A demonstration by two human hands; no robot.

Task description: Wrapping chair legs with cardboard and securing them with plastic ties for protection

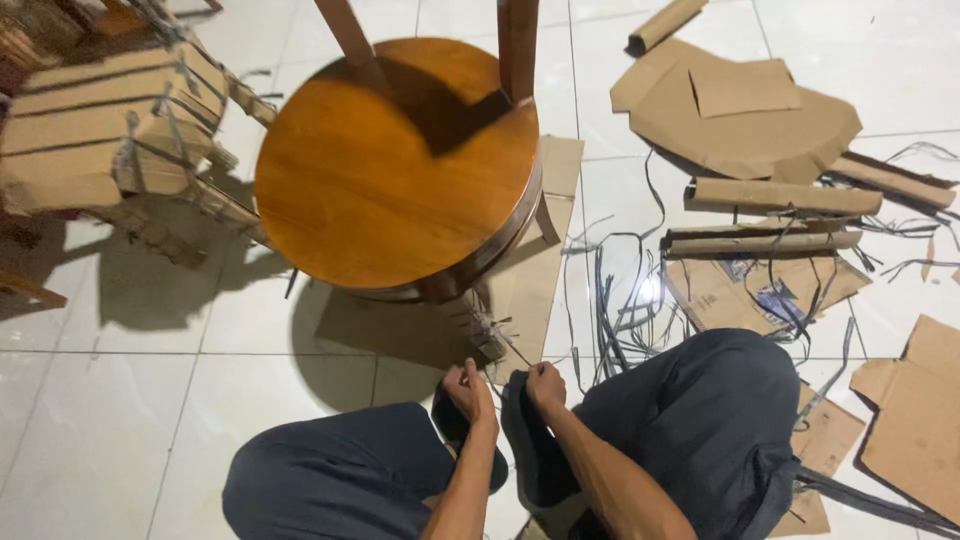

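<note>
I squat on a white tiled floor in dark trousers. My left hand and my right hand are close together between my knees, each pinching a thin dark strap. The strap runs up to the cardboard-wrapped foot of a round brown wooden chair, which lies tipped over in front of me, its seat facing up at me. Flat cardboard lies under the chair.
A cardboard-wrapped bundle bound with straps stands at the left. Cut cardboard sheets, rolled cardboard tubes and loose dark straps litter the floor at the right. More cardboard pieces lie by my right knee.
</note>
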